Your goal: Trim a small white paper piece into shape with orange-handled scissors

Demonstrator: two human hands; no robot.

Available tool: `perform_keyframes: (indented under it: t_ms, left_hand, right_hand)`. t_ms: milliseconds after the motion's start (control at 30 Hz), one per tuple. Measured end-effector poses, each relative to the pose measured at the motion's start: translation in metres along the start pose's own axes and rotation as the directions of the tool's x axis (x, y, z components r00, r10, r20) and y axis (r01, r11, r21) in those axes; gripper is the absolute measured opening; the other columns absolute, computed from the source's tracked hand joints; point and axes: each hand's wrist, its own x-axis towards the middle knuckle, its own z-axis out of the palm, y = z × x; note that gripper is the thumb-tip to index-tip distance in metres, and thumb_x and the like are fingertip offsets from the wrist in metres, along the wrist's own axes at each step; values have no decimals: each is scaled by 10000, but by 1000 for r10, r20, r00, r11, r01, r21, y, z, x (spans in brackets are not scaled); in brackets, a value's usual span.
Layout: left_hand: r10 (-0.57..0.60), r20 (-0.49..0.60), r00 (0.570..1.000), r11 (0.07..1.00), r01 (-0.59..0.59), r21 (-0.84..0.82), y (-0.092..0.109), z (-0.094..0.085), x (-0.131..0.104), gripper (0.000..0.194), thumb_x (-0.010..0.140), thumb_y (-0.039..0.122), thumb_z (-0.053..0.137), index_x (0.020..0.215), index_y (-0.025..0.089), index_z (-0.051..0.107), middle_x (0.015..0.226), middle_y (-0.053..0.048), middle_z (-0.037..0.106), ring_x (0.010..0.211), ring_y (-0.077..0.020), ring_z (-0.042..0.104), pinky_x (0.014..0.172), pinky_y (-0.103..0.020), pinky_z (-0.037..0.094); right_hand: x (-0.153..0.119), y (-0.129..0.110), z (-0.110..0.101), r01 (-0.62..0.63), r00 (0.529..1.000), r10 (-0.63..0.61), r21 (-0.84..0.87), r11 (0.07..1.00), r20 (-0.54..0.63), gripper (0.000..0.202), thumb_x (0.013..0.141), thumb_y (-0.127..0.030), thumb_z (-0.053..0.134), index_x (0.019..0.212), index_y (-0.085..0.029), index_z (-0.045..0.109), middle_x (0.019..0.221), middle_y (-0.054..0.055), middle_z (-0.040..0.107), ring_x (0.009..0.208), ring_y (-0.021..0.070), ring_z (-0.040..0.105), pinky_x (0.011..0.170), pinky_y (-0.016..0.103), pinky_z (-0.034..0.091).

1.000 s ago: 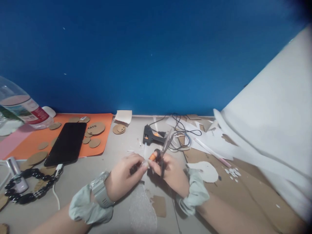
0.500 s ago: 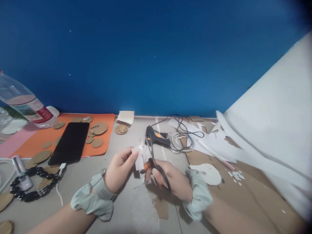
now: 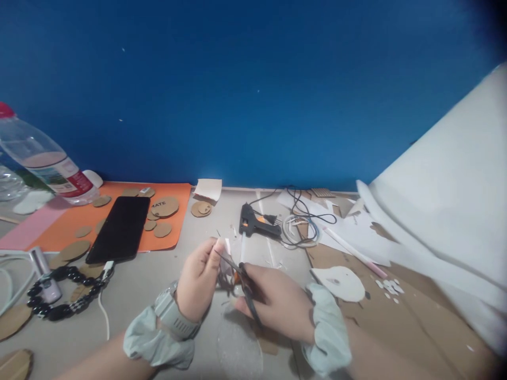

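Observation:
My left hand [image 3: 200, 277] pinches a small piece of white paper [image 3: 227, 247] between thumb and fingers; most of it is hidden or seen edge-on. In my right hand [image 3: 273, 298] is a pair of dark scissors [image 3: 249, 295], fingers through the handles. The scissor blades are apart and point left, close to the paper and my left thumb; whether they touch the paper I cannot tell. Just beyond the hands lies a black glue gun [image 3: 259, 224] with its nozzle end toward me. A clear, bumpy sheet [image 3: 240, 351] lies below the hands.
To the left are a black phone [image 3: 119, 229], a bead bracelet [image 3: 59, 315], an orange sheet [image 3: 178, 224] with cardboard discs [image 3: 165, 206], and a plastic bottle [image 3: 47, 158]. Rightward lie coiled cables [image 3: 301, 232], a white paper shape [image 3: 340, 282], small white scraps [image 3: 390, 287] and cardboard [image 3: 420, 327].
The scissors have swung from pointing away from me to pointing left, toward the paper. The paper in my left hand has turned and shows less. The view has shifted slightly.

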Motion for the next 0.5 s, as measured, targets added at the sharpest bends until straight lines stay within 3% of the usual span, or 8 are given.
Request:
perform_keyframes:
  t_ms: [233, 500]
  left_hand:
    - [38, 80, 996, 999, -37, -14, 0, 2, -5, 370, 954, 400, 359, 676, 188, 480, 554, 36, 509, 515, -111, 474, 521, -215, 382]
    - [82, 88, 993, 996, -85, 29, 0, 1, -6, 227, 931, 310, 397, 803, 184, 537, 686, 12, 549, 625, -136, 510, 586, -237, 388]
  right_hand:
    - [-1, 1, 6, 7, 999, -7, 6, 1000, -45, 177, 804, -374, 599, 840, -212, 537, 711, -23, 590, 606, 138, 488, 558, 235, 310]
    - [3, 4, 2, 11, 999, -8, 80, 997, -44, 209, 856, -422, 543, 894, -218, 568, 732, -9, 606, 635, 157, 526, 589, 240, 361]
